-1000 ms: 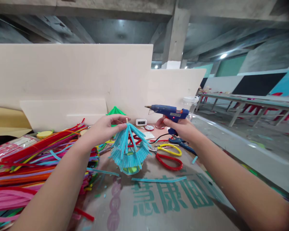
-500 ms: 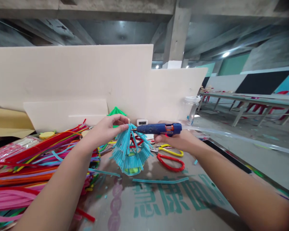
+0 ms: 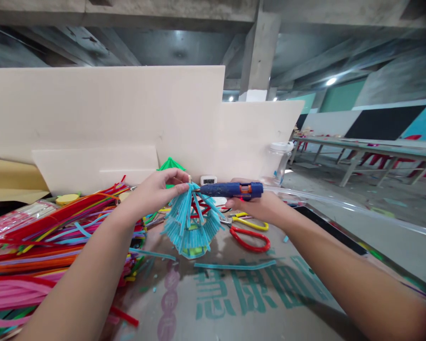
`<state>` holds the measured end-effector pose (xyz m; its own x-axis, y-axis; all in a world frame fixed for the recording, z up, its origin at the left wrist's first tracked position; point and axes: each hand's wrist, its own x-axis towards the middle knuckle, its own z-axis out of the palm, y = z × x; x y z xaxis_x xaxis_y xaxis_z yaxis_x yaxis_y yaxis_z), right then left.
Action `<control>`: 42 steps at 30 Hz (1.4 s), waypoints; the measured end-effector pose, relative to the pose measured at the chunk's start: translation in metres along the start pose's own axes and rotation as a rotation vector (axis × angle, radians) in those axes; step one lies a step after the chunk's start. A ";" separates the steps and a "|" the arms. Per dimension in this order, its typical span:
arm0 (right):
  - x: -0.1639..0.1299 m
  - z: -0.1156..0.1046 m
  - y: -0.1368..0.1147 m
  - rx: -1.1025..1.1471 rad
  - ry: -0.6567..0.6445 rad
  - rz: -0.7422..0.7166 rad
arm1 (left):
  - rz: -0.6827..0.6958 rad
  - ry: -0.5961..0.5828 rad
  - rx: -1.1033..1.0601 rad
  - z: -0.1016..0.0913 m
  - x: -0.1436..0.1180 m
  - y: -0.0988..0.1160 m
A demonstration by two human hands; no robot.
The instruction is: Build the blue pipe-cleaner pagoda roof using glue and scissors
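A: State of the right hand?

B: Right hand (image 3: 264, 207) closed around the glue gun (image 3: 230, 190); trigger finger position cannot be told.

A: And the left?

B: Left hand (image 3: 159, 190) in a pinch, thumb and fingertips nearly together at the peak of the blue model (image 3: 179, 225), which appears to stand upright on the table (image 3: 145, 310), between the forearms.

A: Step in hand?

B: Judged to be gluing near the peak: nozzle against or just beside it, close to the thumb. Glue flow not visible.

A: Next move calls for?

B: Probably a steady peak, and a hot nozzle drawn off clear of the thumb.

A: Farther out?

B: Scissors (image 3: 232, 232) right of the model, blue strip (image 3: 236, 266) in front, stems (image 3: 57, 258) heaped left.
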<state>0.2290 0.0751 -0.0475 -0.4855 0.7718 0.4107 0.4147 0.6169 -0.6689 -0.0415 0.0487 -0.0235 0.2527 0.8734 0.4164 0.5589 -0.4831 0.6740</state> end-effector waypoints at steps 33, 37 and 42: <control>-0.001 0.003 0.000 0.001 0.064 -0.024 | -0.005 -0.043 -0.010 -0.001 0.000 -0.002; 0.000 0.003 0.004 0.016 0.036 -0.024 | 0.000 -0.036 -0.003 -0.002 0.000 0.000; 0.000 0.001 0.007 -0.018 0.015 -0.039 | 0.005 -0.033 -0.004 -0.001 0.001 -0.003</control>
<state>0.2313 0.0794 -0.0526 -0.4903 0.7493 0.4452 0.4096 0.6490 -0.6411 -0.0438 0.0507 -0.0244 0.2813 0.8723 0.3999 0.5541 -0.4879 0.6745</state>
